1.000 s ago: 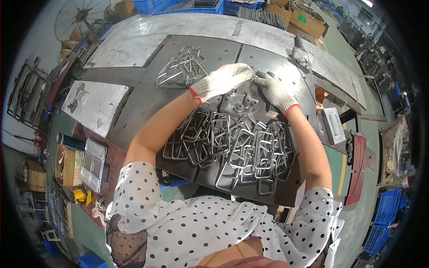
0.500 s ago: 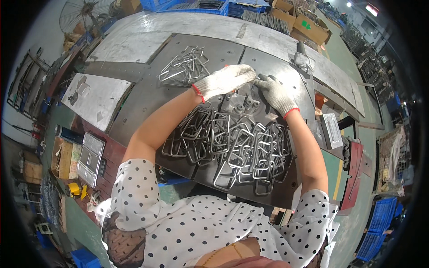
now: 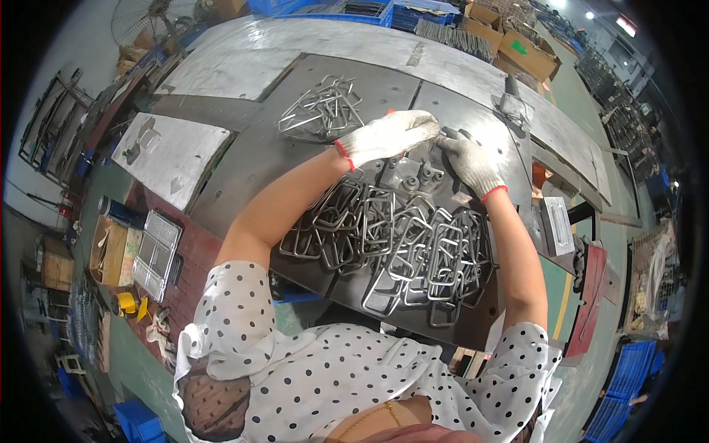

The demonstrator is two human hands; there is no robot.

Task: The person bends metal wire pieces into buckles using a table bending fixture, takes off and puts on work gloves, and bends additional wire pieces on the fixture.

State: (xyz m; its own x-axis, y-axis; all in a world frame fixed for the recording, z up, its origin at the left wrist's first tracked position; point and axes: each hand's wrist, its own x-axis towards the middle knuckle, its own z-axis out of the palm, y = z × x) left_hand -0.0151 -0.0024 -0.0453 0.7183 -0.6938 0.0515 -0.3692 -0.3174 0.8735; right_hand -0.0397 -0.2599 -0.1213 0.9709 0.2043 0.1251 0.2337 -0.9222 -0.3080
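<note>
1. A factory workshop, with a standing fan point(image 3: 156, 16), blue crates point(image 3: 329, 13) and cardboard boxes point(image 3: 526, 53) beyond a dark steel worktable point(image 3: 240, 173).
2. At the table, a worker in a polka-dot top point(image 3: 325, 369) and white knit gloves leans in over a small bolted fixture point(image 3: 413, 177).
3. The left hand point(image 3: 391, 137) lies palm-down, its fingers straight and pressed together; the right hand point(image 3: 471, 164) meets it from the other side, fingers bent, tips dark. Whether either pinches a part cannot be told, as the gloves hide the contact point.
4. Bent metal frames point(image 3: 399, 247) are heaped on the near side of the fixture, between the forearms; a smaller pile of bent rods point(image 3: 322, 109) sits beyond the left wrist.
5. The step in hand appears to be fine two-handed work just past the fixture; the next move seems to call for steady fingertips and a firm hold.
6. Compared with half a second earlier, the whole view has slid slightly rightward, while hands and heaps keep their places on the table.
</note>
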